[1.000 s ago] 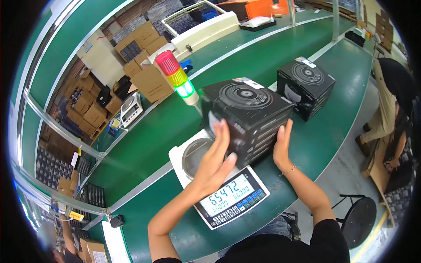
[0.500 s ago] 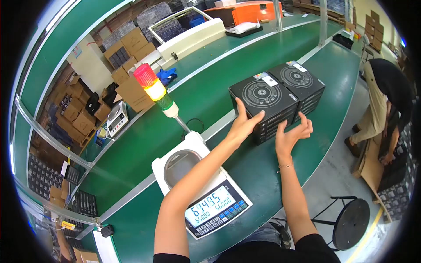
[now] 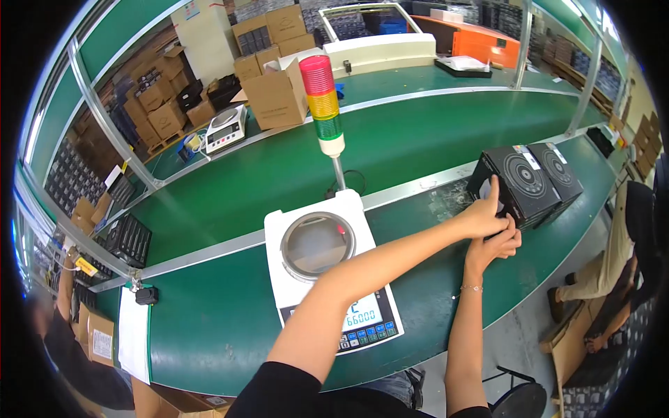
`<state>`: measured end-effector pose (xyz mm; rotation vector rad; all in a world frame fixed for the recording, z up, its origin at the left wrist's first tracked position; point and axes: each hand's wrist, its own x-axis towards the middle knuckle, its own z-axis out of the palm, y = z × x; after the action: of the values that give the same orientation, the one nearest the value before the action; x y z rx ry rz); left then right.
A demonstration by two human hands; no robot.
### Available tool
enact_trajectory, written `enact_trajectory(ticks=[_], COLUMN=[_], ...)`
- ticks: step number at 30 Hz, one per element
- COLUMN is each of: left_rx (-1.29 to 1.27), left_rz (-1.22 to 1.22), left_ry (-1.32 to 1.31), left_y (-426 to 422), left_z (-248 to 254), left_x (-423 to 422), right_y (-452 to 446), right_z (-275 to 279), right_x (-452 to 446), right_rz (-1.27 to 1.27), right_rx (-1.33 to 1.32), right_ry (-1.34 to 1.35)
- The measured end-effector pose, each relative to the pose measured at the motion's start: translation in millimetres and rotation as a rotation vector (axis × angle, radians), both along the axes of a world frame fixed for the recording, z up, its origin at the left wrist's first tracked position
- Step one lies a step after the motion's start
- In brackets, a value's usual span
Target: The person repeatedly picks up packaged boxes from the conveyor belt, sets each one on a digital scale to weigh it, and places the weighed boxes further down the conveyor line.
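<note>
While the left hand [image 3: 482,219] rests partly open against a black box printed with pale rings [image 3: 524,180], index finger extended, the right hand [image 3: 495,249] curls its fingers just below; whether they grip anything cannot be told. The box sits beside a matching black box [image 3: 559,167] on a curved green worktop [image 3: 202,331], right of a white digital scale [image 3: 277,240].

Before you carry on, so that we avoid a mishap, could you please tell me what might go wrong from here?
The left forearm lies across the scale and hides part of its display, so a reading could be missed or disturbed by a bump. With the left hand at the nearer black box and the right hand close by, a hard push might drive the adjoining box towards the bench's curved edge.
</note>
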<state>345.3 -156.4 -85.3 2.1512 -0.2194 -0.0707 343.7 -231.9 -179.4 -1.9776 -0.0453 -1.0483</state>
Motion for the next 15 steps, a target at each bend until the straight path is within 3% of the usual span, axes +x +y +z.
enact_trajectory(ticks=[3, 4, 6, 8, 9, 13, 15], left_rx=[-0.011, -0.012, 0.123, 0.229, 0.143, 0.128, 0.125], left_rz=[-0.096, -0.17, -0.13, 0.058, 0.154, 0.973, 1.172], left_ry=[-0.497, -0.393, -0.486, -0.474, -0.606, -0.333, -0.265], left_y=[13.9, 23.7, 48.5, 76.9, 95.2, 168.2, 194.3], left_z=[20.3, 33.0, 41.3, 49.9, 40.9, -2.8, -39.6], left_x=[-61.7, -89.1, -144.9, -205.1, -227.6, -322.7, -360.7], right_y=[4.5, 4.7, 7.1, 9.9, 11.8, 15.9, 19.3], right_z=[-10.7, -11.6, -9.2, -0.1, 2.8, 12.4, 11.7], right_x=[7.5, 6.1, 3.6, -3.2, -6.2, -16.6, -20.3], right_rz=[-0.017, -0.009, 0.005, 0.018, 0.041, 0.2, 0.234], right_rx=[-0.003, -0.033, -0.083, -0.106, -0.125, -0.175, -0.238], right_ry=[0.035, 0.017, -0.038, -0.08, -0.094, -0.138, -0.112])
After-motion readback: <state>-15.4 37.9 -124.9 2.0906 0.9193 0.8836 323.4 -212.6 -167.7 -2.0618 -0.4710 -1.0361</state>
